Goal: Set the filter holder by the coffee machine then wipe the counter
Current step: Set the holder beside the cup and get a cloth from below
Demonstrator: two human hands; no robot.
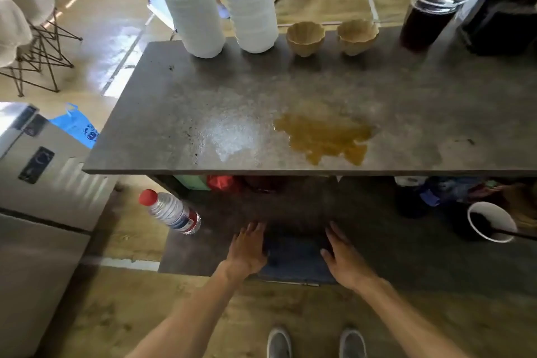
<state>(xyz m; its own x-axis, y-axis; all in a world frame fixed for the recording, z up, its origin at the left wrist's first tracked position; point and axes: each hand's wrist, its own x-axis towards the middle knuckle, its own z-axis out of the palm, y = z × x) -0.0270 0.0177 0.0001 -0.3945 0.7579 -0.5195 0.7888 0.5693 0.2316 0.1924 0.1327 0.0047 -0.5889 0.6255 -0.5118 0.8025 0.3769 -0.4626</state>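
Both hands spread – left hand [247, 250], right hand [344, 256] – flanking blue cloth [293, 259]; a careless wipe pushes the 12 o'clock spill [325, 136] off the desk [174, 113].

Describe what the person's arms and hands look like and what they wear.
Both forearms are bare from the bottom edge of the picture to the wrists; no sleeves show. The left hand and right hand wear no gloves, and no watch, bracelet or ring can be seen. Below them, the feet wear grey shoes.
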